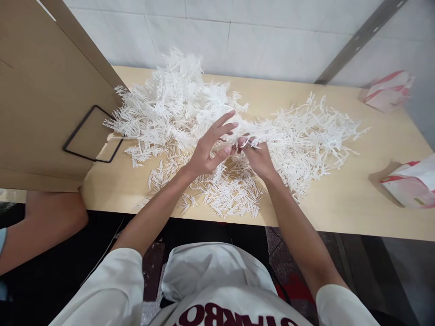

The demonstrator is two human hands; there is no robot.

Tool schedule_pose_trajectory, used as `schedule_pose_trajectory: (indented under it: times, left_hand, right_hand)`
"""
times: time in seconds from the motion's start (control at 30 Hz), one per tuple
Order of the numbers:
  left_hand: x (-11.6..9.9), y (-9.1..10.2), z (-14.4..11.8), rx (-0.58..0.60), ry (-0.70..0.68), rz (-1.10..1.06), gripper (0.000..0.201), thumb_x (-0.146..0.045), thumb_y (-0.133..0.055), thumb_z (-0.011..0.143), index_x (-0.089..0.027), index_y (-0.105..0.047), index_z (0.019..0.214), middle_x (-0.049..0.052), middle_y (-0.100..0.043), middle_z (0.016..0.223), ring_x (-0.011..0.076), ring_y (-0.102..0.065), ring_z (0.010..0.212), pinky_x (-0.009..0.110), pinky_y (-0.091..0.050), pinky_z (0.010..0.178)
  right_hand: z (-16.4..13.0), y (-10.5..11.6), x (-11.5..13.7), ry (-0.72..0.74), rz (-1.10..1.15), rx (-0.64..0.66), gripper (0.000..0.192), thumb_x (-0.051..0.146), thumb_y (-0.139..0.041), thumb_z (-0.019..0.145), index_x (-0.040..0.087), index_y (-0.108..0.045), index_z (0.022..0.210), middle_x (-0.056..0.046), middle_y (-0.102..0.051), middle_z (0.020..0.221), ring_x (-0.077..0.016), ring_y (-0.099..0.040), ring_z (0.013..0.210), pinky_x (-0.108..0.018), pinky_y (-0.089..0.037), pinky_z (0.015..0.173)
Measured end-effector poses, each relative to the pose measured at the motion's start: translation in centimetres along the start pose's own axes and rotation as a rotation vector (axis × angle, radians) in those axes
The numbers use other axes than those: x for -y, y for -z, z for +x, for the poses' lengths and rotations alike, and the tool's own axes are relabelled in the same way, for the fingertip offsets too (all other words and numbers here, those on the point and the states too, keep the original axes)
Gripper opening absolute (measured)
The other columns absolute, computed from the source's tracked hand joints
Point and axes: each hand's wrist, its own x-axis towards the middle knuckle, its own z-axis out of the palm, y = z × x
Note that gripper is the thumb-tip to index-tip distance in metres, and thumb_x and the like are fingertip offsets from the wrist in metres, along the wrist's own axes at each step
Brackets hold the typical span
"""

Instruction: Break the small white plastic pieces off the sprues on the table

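Note:
A large heap of white branched plastic pieces (170, 99) lies at the back left of the table, thin and twig-like. My left hand (214, 142) is at its front edge, fingers apart and thumb stretched toward my other hand. Closed beside it, my right hand (256, 156) pinches white branched pieces (253, 138) at its fingertips; how many it holds I cannot tell. To the right spreads a second pile of branched pieces (306, 140). Small loose white bits (234, 194) are scattered below my hands, near the table's front edge.
A cardboard panel (44, 90) with a black wire frame (93, 133) stands on the left. Another person's arm (50, 222) shows below it. Two red-and-white paper packets (413, 183) sit on the right of the wooden table (343, 199). A tiled wall (265, 40) closes the back.

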Motion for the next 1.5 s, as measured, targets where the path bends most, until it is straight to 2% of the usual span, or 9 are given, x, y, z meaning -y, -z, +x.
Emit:
schedule_pose_trajectory:
  times: [0.13,0.27,0.37,0.6,0.7,0.9,1.1,1.27,1.5]
  left_hand:
    - [0.3,-0.4,0.2,-0.005,0.093,-0.141,0.056,-0.063,-0.041,0.089,-0.032,-0.042,0.136,0.007,-0.056,0.135,0.0224,-0.054,0.125,0.037,-0.052,0.091]
    - [1.1,-0.2,0.5,0.128,0.209,-0.239,0.047,-0.060,-0.057,0.082,-0.025,-0.061,0.112,0.005,-0.067,0.114,0.0176,-0.064,0.103,0.030,-0.053,0.084]
    - [1.4,-0.1,0.6,0.100,0.252,-0.245,0.040,-0.058,-0.061,0.081,-0.021,-0.065,0.095,0.003,-0.070,0.096,0.0150,-0.065,0.090,0.029,-0.052,0.080]
    - [1.7,-0.5,0.6,-0.081,0.258,-0.119,0.031,-0.052,-0.053,0.088,-0.022,-0.055,0.089,0.002,-0.065,0.088,0.0133,-0.062,0.084,0.029,-0.051,0.078]
    - [1.6,-0.6,0.5,-0.077,0.246,-0.157,0.028,-0.050,-0.055,0.088,-0.024,-0.048,0.099,0.002,-0.063,0.096,0.0131,-0.062,0.089,0.029,-0.052,0.079]
    - [1.2,-0.5,0.6,-0.037,0.231,-0.166,0.033,-0.050,-0.054,0.088,-0.025,-0.050,0.108,0.005,-0.060,0.112,0.0151,-0.059,0.102,0.028,-0.051,0.084]
    - [1.6,-0.7,0.6,0.048,0.243,-0.098,0.034,-0.053,-0.058,0.085,-0.020,-0.061,0.086,0.002,-0.066,0.089,0.0135,-0.061,0.084,0.028,-0.048,0.079]
    - [1.8,-1.3,0.4,0.016,0.222,-0.053,0.035,-0.051,-0.054,0.088,-0.021,-0.063,0.103,0.004,-0.069,0.106,0.0152,-0.062,0.097,0.028,-0.047,0.087]
    - [1.7,-1.3,0.3,0.063,0.194,-0.038,0.033,-0.050,-0.052,0.089,-0.019,-0.064,0.090,0.002,-0.069,0.090,0.0134,-0.062,0.084,0.026,-0.046,0.079]
  right_hand:
    - [-0.6,-0.4,0.4,0.026,-0.117,0.130,0.043,0.055,-0.047,0.090,0.020,-0.063,0.072,-0.002,-0.066,0.078,-0.0162,-0.062,0.080,-0.035,-0.049,0.081]
    - [-0.9,-0.5,0.2,-0.004,-0.163,0.207,0.041,0.053,-0.048,0.090,0.020,-0.063,0.073,0.000,-0.065,0.076,-0.0137,-0.059,0.073,-0.030,-0.046,0.072]
    - [-0.7,-0.4,0.0,-0.047,-0.201,0.219,0.041,0.054,-0.049,0.089,0.020,-0.063,0.073,0.001,-0.063,0.070,-0.0121,-0.056,0.066,-0.028,-0.043,0.066]
    - [0.1,-0.3,-0.1,0.030,-0.091,-0.208,0.039,0.060,-0.062,0.078,0.026,-0.059,0.098,0.001,-0.061,0.083,-0.0123,-0.058,0.074,-0.028,-0.048,0.066]
    - [0.1,-0.3,0.0,0.065,0.023,-0.204,0.037,0.058,-0.052,0.086,0.031,-0.056,0.111,0.001,-0.061,0.087,-0.0118,-0.062,0.075,-0.028,-0.051,0.069]
    - [-0.2,-0.5,0.3,0.051,0.054,-0.234,0.023,0.044,-0.062,0.085,0.028,-0.062,0.102,0.003,-0.065,0.081,-0.0099,-0.063,0.070,-0.026,-0.052,0.069]
    - [-0.5,-0.7,0.3,0.138,-0.082,-0.226,0.019,0.041,-0.056,0.090,0.029,-0.060,0.105,0.003,-0.064,0.082,-0.0096,-0.062,0.073,-0.026,-0.051,0.067]
    - [-0.3,-0.6,0.0,0.280,-0.299,-0.292,0.015,0.039,-0.057,0.089,0.027,-0.064,0.096,-0.001,-0.064,0.096,-0.0130,-0.061,0.088,-0.029,-0.053,0.071]
    - [-0.4,-0.7,-0.2,0.230,-0.208,-0.285,0.014,0.037,-0.058,0.089,0.026,-0.066,0.095,0.001,-0.069,0.091,-0.0117,-0.064,0.082,-0.029,-0.054,0.076]
